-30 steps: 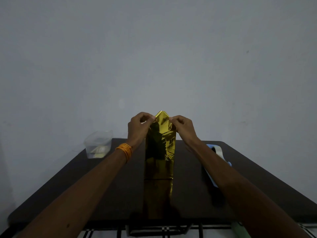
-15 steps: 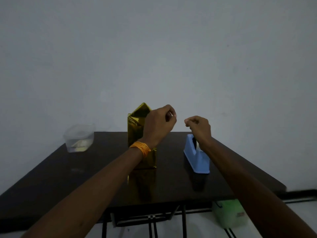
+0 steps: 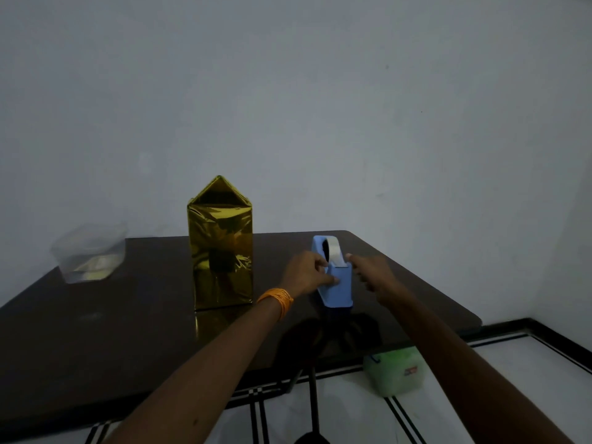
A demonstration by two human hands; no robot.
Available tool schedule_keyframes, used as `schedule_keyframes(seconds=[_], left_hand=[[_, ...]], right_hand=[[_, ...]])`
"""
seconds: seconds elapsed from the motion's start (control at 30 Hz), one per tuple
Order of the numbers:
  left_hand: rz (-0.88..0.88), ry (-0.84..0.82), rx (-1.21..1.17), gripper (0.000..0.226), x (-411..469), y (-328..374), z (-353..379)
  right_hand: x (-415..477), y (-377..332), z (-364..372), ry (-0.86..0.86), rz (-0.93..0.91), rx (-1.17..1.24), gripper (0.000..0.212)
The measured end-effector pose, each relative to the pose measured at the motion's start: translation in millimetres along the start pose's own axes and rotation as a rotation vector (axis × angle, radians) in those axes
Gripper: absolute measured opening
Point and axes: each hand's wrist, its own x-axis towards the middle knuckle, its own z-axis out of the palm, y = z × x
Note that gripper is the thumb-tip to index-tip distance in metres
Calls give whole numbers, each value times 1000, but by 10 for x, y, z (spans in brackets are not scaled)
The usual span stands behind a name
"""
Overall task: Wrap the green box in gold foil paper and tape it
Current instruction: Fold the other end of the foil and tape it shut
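The box wrapped in gold foil paper [image 3: 221, 251] stands upright on the dark table [image 3: 96, 341], left of centre. Its top foil flap rises in a free triangular point, and none of the green shows. To its right sits a blue tape dispenser [image 3: 339, 290] with a roll of clear tape [image 3: 333, 248]. My left hand [image 3: 307, 277], with an orange band on the wrist, grips the dispenser's left side, thumb across its front. My right hand [image 3: 371, 272] is at the dispenser's right side, its index fingertip by the tape end at the cutter. Neither hand touches the box.
A clear plastic container [image 3: 89, 254] with something yellowish inside stands at the table's back left corner. A pale green plastic object [image 3: 395, 371] lies on the tiled floor under the table's right edge. A plain wall runs directly behind the table.
Both hands let go of the foil flap at the box's top and moved right and down to the tape dispenser. My view turned right, so the box now appears further left.
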Motion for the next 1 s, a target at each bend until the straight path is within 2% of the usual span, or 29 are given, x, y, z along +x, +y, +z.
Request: schedule_keyframes(seconds=[0.17,0.47,0.57,0.77,1.0], left_hand=[[-8,19,-87,38,66,-112,161],[25,45,-108,37,55,-146,190],[21,52,-126,35,34,-149,213],[-7,48,-109,43,24,-135,229],[-7,41,-99,45,38,-144,233]], right_hand=[[7,-10,57,-80,101,180,25],[123,-124,86,-64,196,190,14],[126,-161,128,-12,152,167,19],[83,-195,229,101,-95,47,26],[-41,-217,165,147,-129,51,18]])
